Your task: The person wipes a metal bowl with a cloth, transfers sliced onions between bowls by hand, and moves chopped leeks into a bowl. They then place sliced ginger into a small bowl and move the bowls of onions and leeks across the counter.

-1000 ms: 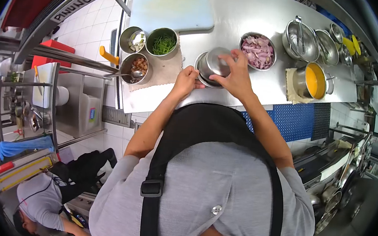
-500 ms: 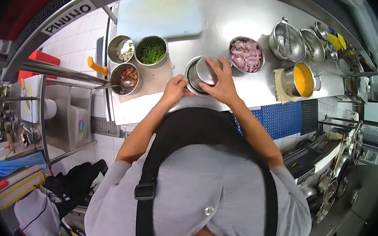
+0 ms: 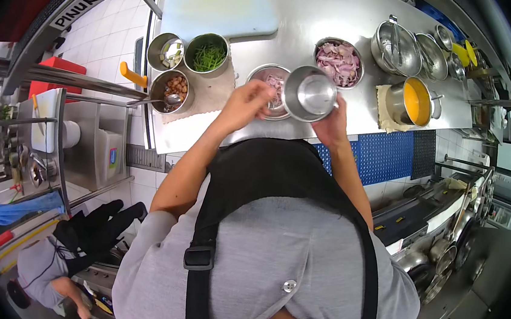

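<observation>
My right hand (image 3: 333,122) has its grip clamped on a small steel cup (image 3: 310,94), fingers wrapped under and behind its wall. The cup is lifted clear of the desk (image 3: 356,117) and tipped over on its side, so its open mouth points back toward me and the camera, and I look straight into the shiny empty inside. Its axis runs from base to mouth, roughly toward my chest rather than upright. My left hand (image 3: 245,102) sits with loosely curled fingers at the near rim of a steel bowl (image 3: 267,73), which holds pinkish chopped pieces; I cannot tell whether that grip is pinching the rim or only resting on it.

Half a second ago the cup stood mouth-down inside that bowl, with my right hand pressed on top of it and the contents hidden. Now the cup is out, turned over, just to the right of the bowl, and the pink pieces lie uncovered.

Beyond the cup stands a larger bowl of chopped meat (image 3: 338,61), and to the right a pot of yellow liquid (image 3: 414,102).
</observation>
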